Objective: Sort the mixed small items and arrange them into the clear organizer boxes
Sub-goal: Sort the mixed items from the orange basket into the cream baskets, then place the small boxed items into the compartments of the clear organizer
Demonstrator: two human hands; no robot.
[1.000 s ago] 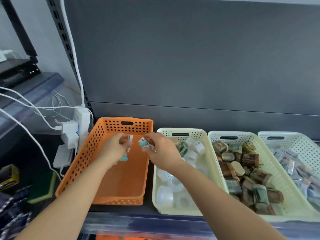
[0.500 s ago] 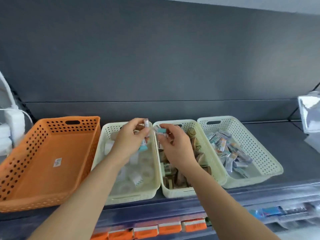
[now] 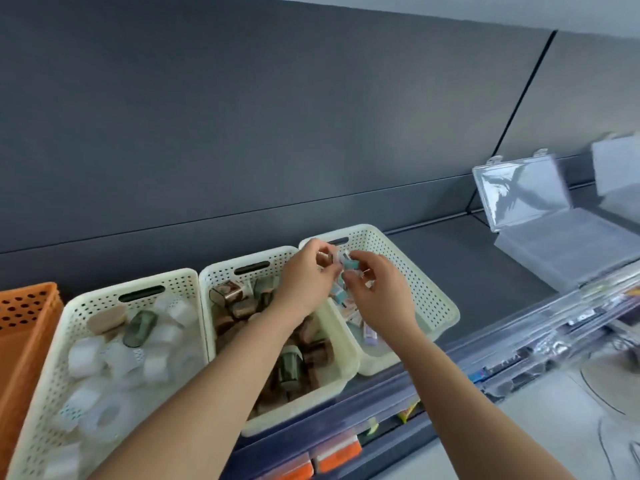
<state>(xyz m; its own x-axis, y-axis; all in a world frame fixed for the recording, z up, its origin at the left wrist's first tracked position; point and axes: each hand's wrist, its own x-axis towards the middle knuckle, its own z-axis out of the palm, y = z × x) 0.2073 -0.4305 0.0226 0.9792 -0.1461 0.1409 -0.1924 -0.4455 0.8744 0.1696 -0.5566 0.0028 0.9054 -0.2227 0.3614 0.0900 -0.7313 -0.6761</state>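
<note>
packets, small, clear-wrapped, teal-tipped, pinched in left hand and right hand, over cream basket

Organizer box right of baskets

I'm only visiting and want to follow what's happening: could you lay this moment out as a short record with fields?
Setting: shelf with four baskets in a row
Left hand: pinches a small item
Right hand: pinches a teal-ended packet
Where the hands are: close together, above the rightmost basket
Rightmost basket: small packets
Middle basket: mostly brown items
Left cream basket: mostly white rolls
Orange basket: cut off at the frame's edge
Clear organizer box: lid open, further right
</note>
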